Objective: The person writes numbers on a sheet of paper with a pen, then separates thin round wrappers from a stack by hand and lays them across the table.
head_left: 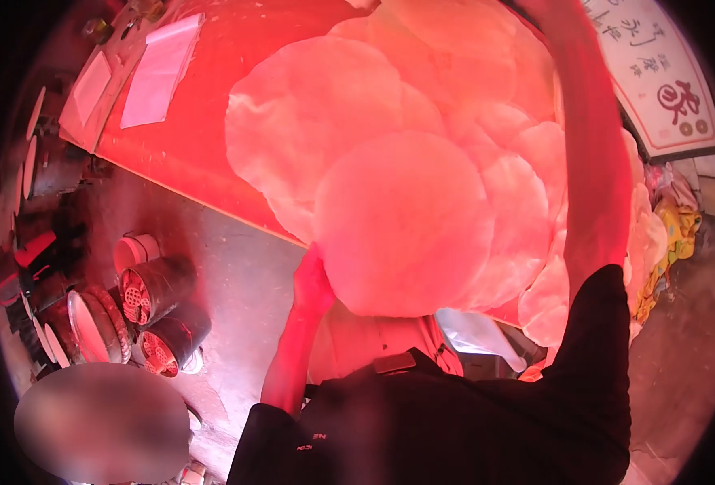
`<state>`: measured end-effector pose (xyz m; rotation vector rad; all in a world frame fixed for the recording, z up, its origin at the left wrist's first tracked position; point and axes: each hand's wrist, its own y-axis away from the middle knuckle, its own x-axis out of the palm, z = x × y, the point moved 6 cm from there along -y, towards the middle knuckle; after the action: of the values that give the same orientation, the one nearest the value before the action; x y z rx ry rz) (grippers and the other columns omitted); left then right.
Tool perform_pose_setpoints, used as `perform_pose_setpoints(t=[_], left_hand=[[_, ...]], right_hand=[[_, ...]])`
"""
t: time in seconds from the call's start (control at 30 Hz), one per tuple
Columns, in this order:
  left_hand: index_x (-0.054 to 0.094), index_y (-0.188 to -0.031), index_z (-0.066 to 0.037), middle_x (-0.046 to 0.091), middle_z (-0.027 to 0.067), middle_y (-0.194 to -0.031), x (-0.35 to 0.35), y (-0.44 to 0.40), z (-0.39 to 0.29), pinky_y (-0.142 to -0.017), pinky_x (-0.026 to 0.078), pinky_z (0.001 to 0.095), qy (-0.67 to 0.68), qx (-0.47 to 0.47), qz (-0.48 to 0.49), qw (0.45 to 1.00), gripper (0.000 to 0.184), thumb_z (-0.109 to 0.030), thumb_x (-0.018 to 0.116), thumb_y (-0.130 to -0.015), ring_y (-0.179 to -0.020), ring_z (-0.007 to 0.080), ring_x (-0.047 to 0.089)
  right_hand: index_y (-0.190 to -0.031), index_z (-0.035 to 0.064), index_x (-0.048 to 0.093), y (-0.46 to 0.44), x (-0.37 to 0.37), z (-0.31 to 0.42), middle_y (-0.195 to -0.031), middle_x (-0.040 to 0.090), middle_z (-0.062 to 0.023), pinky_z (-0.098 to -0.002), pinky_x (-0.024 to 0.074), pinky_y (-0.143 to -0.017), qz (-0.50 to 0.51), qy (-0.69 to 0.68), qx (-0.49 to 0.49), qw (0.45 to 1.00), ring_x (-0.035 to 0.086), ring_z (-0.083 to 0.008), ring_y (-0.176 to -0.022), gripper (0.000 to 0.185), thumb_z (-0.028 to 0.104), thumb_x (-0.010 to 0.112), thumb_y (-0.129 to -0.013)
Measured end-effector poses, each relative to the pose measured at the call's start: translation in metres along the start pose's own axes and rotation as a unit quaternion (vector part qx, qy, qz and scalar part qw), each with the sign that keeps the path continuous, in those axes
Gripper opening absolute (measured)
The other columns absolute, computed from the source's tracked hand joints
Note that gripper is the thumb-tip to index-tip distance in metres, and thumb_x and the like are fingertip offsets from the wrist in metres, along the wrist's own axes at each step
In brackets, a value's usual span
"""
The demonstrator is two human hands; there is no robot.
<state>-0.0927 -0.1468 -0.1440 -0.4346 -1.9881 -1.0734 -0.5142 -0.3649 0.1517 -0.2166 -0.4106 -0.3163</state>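
Observation:
My left hand (315, 283) is closed on the left edge of a large, thin, round flatbread (406, 222); the fingertips are partly hidden by it. This smooth disc lies in front of a wide heap of similar thin flatbreads (317, 105), which overlap one another across the red table (220, 77). My right arm (596, 162) reaches forward over the right side of the heap. Its hand lies past the top edge of the view, so what it touches does not show. A strong red light tints everything.
A paper pad (159, 73) lies on the table's left part. At the right stands a framed sign (649, 73) with brush characters, above a yellow cloth (677, 234). Dark cylinders with perforated ends (159, 291) lie on the floor at left. A clear plastic bag (479, 333) is below the table edge.

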Motion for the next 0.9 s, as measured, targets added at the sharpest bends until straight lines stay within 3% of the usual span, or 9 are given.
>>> perform_pose_setpoints(t=[0.1, 0.17, 0.3, 0.37, 0.43, 0.53, 0.73, 0.83, 0.9], left_hand=[[0.042, -0.134, 0.001, 0.054, 0.0078, -0.127, 0.017, 0.003, -0.001, -0.098, 0.041, 0.0330, -0.177, 0.088, 0.087, 0.976, 0.043, -0.024, 0.043, -0.099, -0.115, 0.0188, 0.052], [0.043, -0.134, 0.001, 0.055, 0.0071, -0.126, 0.040, -0.002, 0.003, -0.096, 0.042, 0.0320, -0.178, 0.058, 0.079, 0.979, 0.044, -0.026, 0.045, -0.098, -0.113, 0.0181, 0.053], [0.046, -0.131, -0.001, 0.058, 0.0032, -0.117, 0.069, -0.014, 0.010, -0.081, 0.045, 0.0266, -0.280, 0.051, 0.040, 0.958, 0.040, -0.011, 0.052, -0.093, -0.100, 0.0103, 0.055], [0.049, -0.129, -0.001, 0.059, 0.0027, -0.114, 0.080, -0.018, 0.010, -0.079, 0.045, 0.0254, -0.321, 0.066, 0.045, 0.944, 0.040, -0.011, 0.054, -0.090, -0.098, 0.0096, 0.055], [0.051, -0.126, -0.001, 0.060, 0.0027, -0.111, 0.081, -0.021, 0.008, -0.079, 0.045, 0.0251, -0.358, 0.057, 0.040, 0.931, 0.039, -0.009, 0.055, -0.088, -0.097, 0.0095, 0.055], [0.053, -0.122, 0.000, 0.061, 0.0034, -0.108, 0.063, -0.018, -0.002, -0.081, 0.045, 0.0257, -0.392, 0.018, 0.015, 0.920, 0.037, -0.006, 0.054, -0.086, -0.096, 0.0104, 0.055], [0.052, -0.123, 0.001, 0.060, 0.0041, -0.109, 0.070, -0.016, -0.005, -0.085, 0.046, 0.0276, -0.352, 0.037, -0.017, 0.935, 0.035, -0.009, 0.051, -0.090, -0.098, 0.0117, 0.056], [0.051, -0.125, 0.001, 0.059, 0.0048, -0.113, 0.057, -0.009, -0.012, -0.086, 0.047, 0.0279, -0.266, 0.026, 0.021, 0.963, 0.036, -0.009, 0.053, -0.090, -0.100, 0.0123, 0.057], [0.052, -0.124, 0.001, 0.060, 0.0047, -0.111, 0.047, -0.011, -0.005, -0.085, 0.047, 0.0275, -0.248, 0.014, 0.002, 0.969, 0.035, -0.006, 0.054, -0.090, -0.099, 0.0120, 0.057]], right_hand=[[-0.111, -0.0019, 0.055, 0.059, -0.051, -0.088, -0.099, 0.062, -0.0117, -0.0344, 0.0542, -0.076, 0.049, 0.063, 0.086, 0.993, 0.063, -0.0223, -0.088, 0.027, 0.010, 0.058, -0.087], [-0.115, 0.0002, 0.056, 0.123, -0.078, -0.152, -0.101, 0.063, -0.0104, -0.0337, 0.0535, -0.076, 0.080, 0.113, 0.145, 0.980, 0.063, -0.0210, -0.088, 0.031, 0.014, 0.061, -0.088], [-0.123, 0.0003, 0.053, 0.301, -0.005, -0.210, -0.103, 0.064, -0.0104, -0.0319, 0.0524, -0.077, 0.112, 0.252, 0.235, 0.932, 0.063, -0.0207, -0.089, 0.042, 0.014, 0.066, -0.085], [-0.124, 0.0004, 0.053, 0.340, 0.016, -0.209, -0.103, 0.065, -0.0114, -0.0319, 0.0518, -0.078, 0.143, 0.379, 0.266, 0.875, 0.063, -0.0210, -0.091, 0.046, 0.013, 0.068, -0.082], [-0.124, 0.0008, 0.054, 0.354, 0.016, -0.205, -0.104, 0.065, -0.0124, -0.0327, 0.0511, -0.081, 0.121, 0.369, 0.306, 0.869, 0.063, -0.0212, -0.095, 0.048, 0.013, 0.069, -0.080], [-0.123, 0.0027, 0.057, 0.352, -0.007, -0.207, -0.104, 0.066, -0.0145, -0.0338, 0.0499, -0.084, 0.030, 0.213, 0.343, 0.914, 0.063, -0.0212, -0.097, 0.047, 0.014, 0.068, -0.079], [-0.117, -0.0015, 0.058, 0.373, -0.012, -0.233, -0.099, 0.067, -0.0096, -0.0294, 0.0485, -0.080, -0.033, 0.499, 0.272, 0.822, 0.062, -0.0148, -0.092, 0.037, 0.015, 0.062, -0.085], [-0.118, -0.0001, 0.060, 0.362, -0.017, -0.181, -0.099, 0.067, -0.0115, -0.0316, 0.0495, -0.077, -0.019, 0.182, 0.372, 0.910, 0.062, -0.0178, -0.090, 0.035, 0.017, 0.059, -0.087], [-0.120, -0.0013, 0.058, 0.354, -0.014, -0.178, -0.099, 0.067, -0.0105, -0.0325, 0.0497, -0.078, 0.009, 0.253, 0.350, 0.902, 0.062, -0.0180, -0.091, 0.037, 0.017, 0.059, -0.088]])
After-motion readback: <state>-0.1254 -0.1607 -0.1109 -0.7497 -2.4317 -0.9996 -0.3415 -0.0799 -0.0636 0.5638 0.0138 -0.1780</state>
